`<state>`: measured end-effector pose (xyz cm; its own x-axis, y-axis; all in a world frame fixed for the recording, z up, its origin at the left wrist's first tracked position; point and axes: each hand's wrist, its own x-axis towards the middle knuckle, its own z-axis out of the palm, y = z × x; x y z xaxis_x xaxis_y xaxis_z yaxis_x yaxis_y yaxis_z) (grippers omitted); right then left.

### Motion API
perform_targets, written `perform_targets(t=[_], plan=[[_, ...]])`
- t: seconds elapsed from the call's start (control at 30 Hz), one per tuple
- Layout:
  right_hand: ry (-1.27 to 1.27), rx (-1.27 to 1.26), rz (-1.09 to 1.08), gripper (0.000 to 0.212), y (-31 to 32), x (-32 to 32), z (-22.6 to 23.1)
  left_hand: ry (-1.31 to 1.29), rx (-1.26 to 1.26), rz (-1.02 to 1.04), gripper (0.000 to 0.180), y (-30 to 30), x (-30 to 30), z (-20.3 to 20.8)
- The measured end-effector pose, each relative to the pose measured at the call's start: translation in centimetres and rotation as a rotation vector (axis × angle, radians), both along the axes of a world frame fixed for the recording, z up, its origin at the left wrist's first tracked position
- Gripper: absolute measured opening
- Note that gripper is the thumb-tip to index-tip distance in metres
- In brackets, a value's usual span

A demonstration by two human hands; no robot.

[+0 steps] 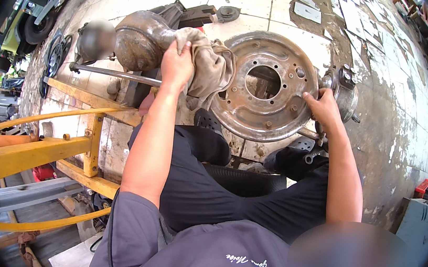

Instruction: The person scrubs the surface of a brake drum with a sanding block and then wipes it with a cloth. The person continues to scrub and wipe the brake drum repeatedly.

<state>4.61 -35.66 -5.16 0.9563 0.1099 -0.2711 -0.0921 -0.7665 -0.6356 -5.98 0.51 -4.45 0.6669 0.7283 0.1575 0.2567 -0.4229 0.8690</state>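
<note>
A round, rusty brown brake backing plate (268,112), with a large centre hole and several small ones, is tilted up in front of my knees. My right hand (327,110) is closed on its right edge, thumb on the near face and the other fingers out of sight behind. A crumpled grey-beige rag (209,62) is bunched in my left hand (177,68) and hangs against the plate's left edge. Just left of the rag is the bulging metal axle housing (141,41). A metal hub (344,94) stands beside my right hand.
A long metal rod (115,74) runs below the housing. On the left, a yellow metal frame (32,152) reaches close to my left forearm. A wrench (310,157) is by my right shoe. Worn, stained tiles (378,131) cover the floor. A grey-blue box (423,223) stands at far right.
</note>
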Motion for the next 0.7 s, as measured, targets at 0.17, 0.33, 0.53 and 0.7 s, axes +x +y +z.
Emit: perform_targets(t=[0.17, 0.33, 0.53, 0.7], plan=[[0.506, 0.516, -0.164, 0.040, 0.8, 0.4, 0.9, -0.238, -0.198, 0.171, 0.030, 2.4, 0.5, 3.0], [0.631, 0.863, -0.279, 0.030, 0.6, 0.1, 0.6, -0.662, -0.434, 0.394, 0.041, 3.7, -0.3, 7.7], [0.497, 0.951, -0.362, 0.021, 2.3, 0.3, 1.3, -0.901, -0.440, 0.507, 0.054, 4.9, -2.3, 10.2], [0.204, 0.804, -0.206, 0.025, 5.5, 0.6, 11.7, -0.867, -0.461, 0.536, 0.060, 5.0, -1.8, 9.8]])
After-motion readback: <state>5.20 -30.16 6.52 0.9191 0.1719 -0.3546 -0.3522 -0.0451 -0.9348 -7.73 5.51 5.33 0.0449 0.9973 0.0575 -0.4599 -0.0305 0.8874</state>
